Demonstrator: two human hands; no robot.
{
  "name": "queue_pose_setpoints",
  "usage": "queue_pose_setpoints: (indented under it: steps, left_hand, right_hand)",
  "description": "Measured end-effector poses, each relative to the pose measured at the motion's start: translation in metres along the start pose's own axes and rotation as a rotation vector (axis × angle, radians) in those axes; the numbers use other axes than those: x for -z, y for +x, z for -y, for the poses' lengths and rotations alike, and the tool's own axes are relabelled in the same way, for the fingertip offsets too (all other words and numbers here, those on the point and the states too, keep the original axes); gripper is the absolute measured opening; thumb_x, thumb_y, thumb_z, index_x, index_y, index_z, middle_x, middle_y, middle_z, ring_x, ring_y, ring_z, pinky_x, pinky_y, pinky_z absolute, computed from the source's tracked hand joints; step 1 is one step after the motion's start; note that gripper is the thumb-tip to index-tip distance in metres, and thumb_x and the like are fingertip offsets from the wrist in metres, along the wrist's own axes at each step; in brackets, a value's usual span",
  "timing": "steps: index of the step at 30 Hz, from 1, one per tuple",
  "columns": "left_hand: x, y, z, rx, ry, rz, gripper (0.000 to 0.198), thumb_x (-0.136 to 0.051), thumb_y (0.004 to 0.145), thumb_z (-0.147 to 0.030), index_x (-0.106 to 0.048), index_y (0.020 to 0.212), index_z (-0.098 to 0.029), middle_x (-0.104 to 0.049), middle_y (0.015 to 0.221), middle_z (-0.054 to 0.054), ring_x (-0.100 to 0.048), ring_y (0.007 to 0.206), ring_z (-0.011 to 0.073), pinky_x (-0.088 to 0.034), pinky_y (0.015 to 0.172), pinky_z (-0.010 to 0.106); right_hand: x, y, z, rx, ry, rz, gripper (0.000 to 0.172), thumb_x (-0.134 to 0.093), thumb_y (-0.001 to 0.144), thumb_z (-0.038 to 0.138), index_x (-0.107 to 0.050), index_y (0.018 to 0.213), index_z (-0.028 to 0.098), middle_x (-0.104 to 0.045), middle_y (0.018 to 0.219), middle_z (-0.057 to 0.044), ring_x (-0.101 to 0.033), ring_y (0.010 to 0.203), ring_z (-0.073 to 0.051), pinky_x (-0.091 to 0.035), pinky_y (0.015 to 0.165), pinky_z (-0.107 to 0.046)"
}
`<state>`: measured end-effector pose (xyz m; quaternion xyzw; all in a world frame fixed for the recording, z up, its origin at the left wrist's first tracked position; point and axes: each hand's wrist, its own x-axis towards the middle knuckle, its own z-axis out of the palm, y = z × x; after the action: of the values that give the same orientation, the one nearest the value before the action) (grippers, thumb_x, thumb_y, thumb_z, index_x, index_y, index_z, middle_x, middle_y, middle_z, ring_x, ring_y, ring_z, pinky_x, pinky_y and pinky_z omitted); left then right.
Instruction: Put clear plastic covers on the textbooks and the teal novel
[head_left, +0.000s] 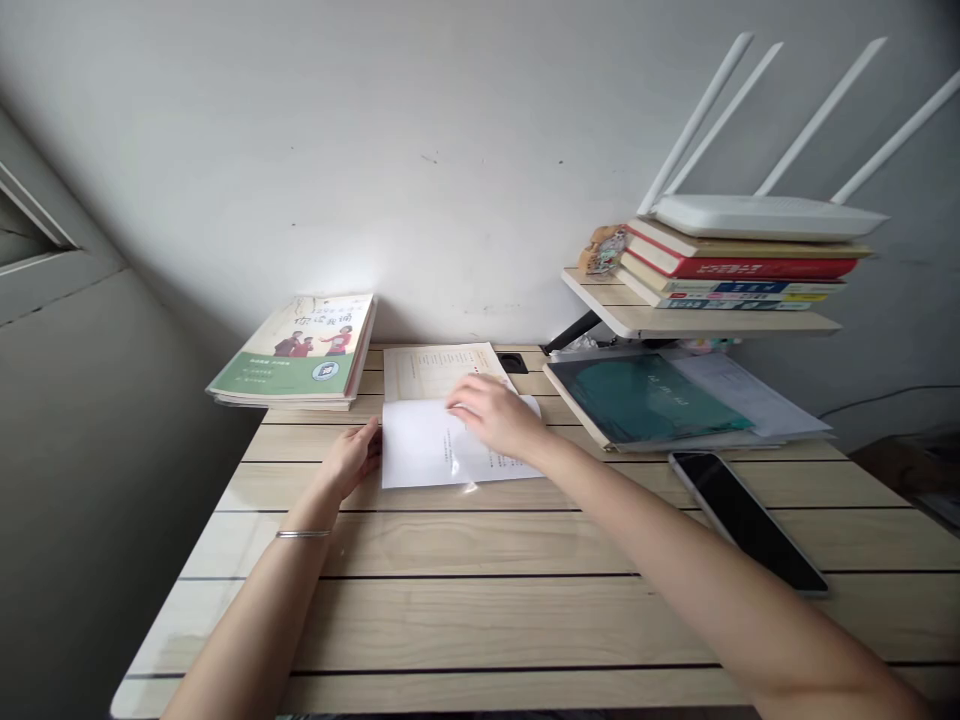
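Resting open, fingers spread, the left hand (351,458) is pressed against the left edge of a white paper sheet (420,450). The right hand (491,415) is laid across that sheet, fingers loosely curled, though no real grip can be made out tbh. A cream printed page (435,372) is seen just above, on a slatted wooden desk (450,610), with a black phone (750,520) left off to the right.

Left hand (351,458) on its edge, right hand (493,415) palm-down (both reaching forward)
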<state>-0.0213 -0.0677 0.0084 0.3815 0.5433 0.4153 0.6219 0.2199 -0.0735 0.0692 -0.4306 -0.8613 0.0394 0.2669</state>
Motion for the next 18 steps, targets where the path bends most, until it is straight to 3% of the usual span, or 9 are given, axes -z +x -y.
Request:
queue_pose_setpoints:
  steps: [2,6,10,14,18]
  left_hand:
    - [-0.001,-0.002,-0.001,0.047,-0.148,0.052,0.028,-0.05,0.089,-0.035,-0.065,0.079,-0.014,-0.069,0.075,0.008,-0.065,0.074,0.0184,-0.051,0.067,0.028]
    - [-0.001,-0.006,-0.005,0.126,-0.338,0.081,0.046,-0.03,0.098,-0.036,-0.065,0.081,-0.012,-0.07,0.079,0.01,-0.067,0.074,0.0168,-0.052,0.068,0.026]
    - [0.002,-0.005,-0.007,0.206,-0.453,0.117,0.061,-0.019,0.097,-0.048,-0.067,0.088,-0.009,-0.07,0.075,0.011,-0.068,0.071,0.0168,-0.054,0.069,0.027]
    - [0.005,-0.002,-0.006,0.231,-0.493,0.126,0.068,-0.015,0.095,-0.054,-0.066,0.091,-0.009,-0.069,0.069,0.011,-0.067,0.065,0.0174,-0.054,0.066,0.028]
    - [0.006,0.001,-0.003,0.22,-0.495,0.125,0.074,-0.011,0.094,-0.057,-0.066,0.085,-0.008,-0.068,0.069,0.014,-0.067,0.068,0.0189,-0.054,0.067,0.029]
  right_hand:
    - [-0.011,0.036,0.024,0.176,-0.018,0.246,0.018,-0.051,0.09,0.017,-0.066,0.098,0.021,-0.062,0.103,-0.006,-0.054,0.101,-0.019,-0.045,0.077,-0.03]
    - [-0.034,0.091,0.05,0.308,-0.189,0.582,0.024,-0.051,0.09,0.022,-0.065,0.11,0.026,-0.054,0.12,-0.009,-0.051,0.105,-0.024,-0.043,0.066,-0.03]
    - [-0.04,0.118,0.06,0.327,-0.31,0.768,0.015,-0.059,0.085,0.028,-0.07,0.095,0.022,-0.056,0.114,-0.01,-0.05,0.106,-0.026,-0.04,0.064,-0.029]
    - [-0.039,0.127,0.067,0.323,-0.303,0.938,0.009,-0.067,0.078,0.024,-0.072,0.085,0.022,-0.062,0.105,-0.006,-0.053,0.101,-0.024,-0.037,0.062,-0.027]
    - [-0.044,0.123,0.069,0.34,-0.266,0.986,0.008,-0.067,0.076,0.019,-0.073,0.081,0.019,-0.062,0.104,-0.005,-0.056,0.09,-0.019,-0.036,0.06,-0.027]
